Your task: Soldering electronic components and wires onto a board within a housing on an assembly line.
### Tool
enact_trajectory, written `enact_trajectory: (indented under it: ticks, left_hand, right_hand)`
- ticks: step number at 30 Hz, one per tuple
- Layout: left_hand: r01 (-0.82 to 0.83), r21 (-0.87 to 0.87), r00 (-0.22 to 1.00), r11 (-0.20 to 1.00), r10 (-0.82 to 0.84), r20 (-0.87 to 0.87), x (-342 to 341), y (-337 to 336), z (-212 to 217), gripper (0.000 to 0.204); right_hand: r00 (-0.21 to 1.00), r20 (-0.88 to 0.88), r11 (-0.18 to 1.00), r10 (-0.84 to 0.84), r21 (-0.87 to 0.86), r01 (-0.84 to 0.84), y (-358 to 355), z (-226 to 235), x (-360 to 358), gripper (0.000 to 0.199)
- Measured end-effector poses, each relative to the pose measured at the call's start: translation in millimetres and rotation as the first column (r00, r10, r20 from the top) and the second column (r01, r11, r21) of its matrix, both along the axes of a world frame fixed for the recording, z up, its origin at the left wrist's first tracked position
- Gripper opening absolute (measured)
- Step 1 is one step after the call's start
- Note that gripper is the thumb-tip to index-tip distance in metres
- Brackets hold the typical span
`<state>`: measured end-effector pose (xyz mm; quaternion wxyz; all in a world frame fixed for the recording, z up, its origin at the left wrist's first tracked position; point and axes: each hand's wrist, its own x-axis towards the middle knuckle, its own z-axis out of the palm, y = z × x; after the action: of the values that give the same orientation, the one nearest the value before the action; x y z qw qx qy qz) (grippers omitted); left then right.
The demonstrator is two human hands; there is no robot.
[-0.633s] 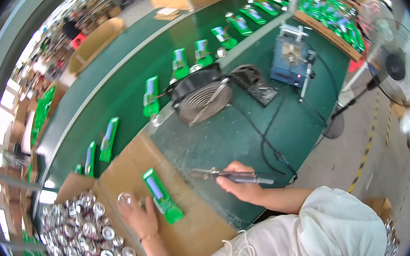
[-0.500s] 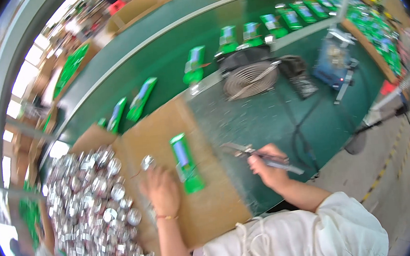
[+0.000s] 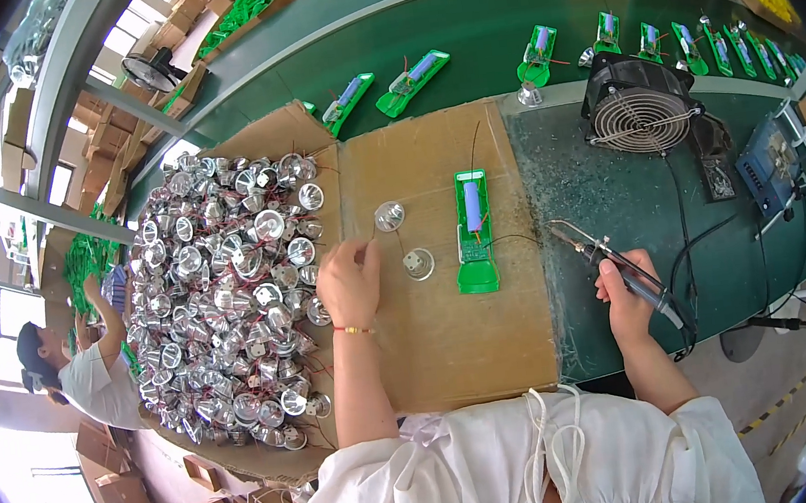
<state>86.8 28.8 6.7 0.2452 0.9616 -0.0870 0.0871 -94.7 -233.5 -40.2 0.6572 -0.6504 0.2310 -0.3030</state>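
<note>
My left hand (image 3: 350, 282) is closed over the cardboard sheet (image 3: 434, 356), its fingertips curled downward; whatever they grip, if anything, is hidden. Just to its right lie two silver reflector cups with thin wires, one (image 3: 389, 216) farther away and the other (image 3: 418, 264) nearer. Further right, a green plastic casing (image 3: 478, 276) rests on the cardboard, holding a blue cylindrical battery (image 3: 472, 207) and loose wires. In my right hand (image 3: 628, 299) is a soldering iron (image 3: 662, 303), its tip pointing left toward the casing, apart from it.
A large pile of reflector cups (image 3: 221, 300) fills the left. Behind, several green casings (image 3: 415, 83) line the green belt (image 3: 469, 33). A round-grilled fan (image 3: 640, 119) and a blue soldering station (image 3: 767, 159) stand at right, with cables between. Another person (image 3: 92, 373) works far left.
The whole view has shifted as my head turned. My left hand has drawn away from the reflector cup at its fingertips, and two cups now show beside it. My right hand still holds the soldering iron.
</note>
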Motion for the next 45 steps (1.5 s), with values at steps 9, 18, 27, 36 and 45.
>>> enact_trajectory:
  ticks: [9,18,27,36,45]
  left_hand:
    - [0.108,-0.321,0.903,0.941,-0.228,-0.365,-7.6,-37.7,-8.2,0.017]
    - [-0.057,-0.543,0.863,0.838,-0.232,-0.448,-51.6,-32.5,-10.2,0.018]
    - [0.167,-0.474,0.945,0.864,-0.278,-0.174,-63.5,-51.2,-22.4,0.015]
    - [0.274,-0.417,0.938,0.867,-0.337,-0.085,-57.0,-51.3,-29.8,0.013]
    - [0.220,-0.447,0.935,0.867,-0.317,-0.156,-56.5,-52.6,-26.6,0.013]
  right_hand:
    - [1.000,-0.005,1.000,-0.016,-0.013,0.016,0.0,-0.9,-6.8,0.015]
    - [0.961,0.018,0.929,0.277,-0.259,-0.263,16.4,3.6,-15.1,0.016]
    - [0.960,-0.015,0.938,0.280,-0.206,-0.277,37.0,7.0,12.0,0.018]
    - [0.949,-0.043,0.925,0.313,-0.213,-0.315,37.8,1.3,15.6,0.018]
    - [0.976,0.056,0.975,0.212,0.054,-0.215,42.6,17.0,15.6,0.018]
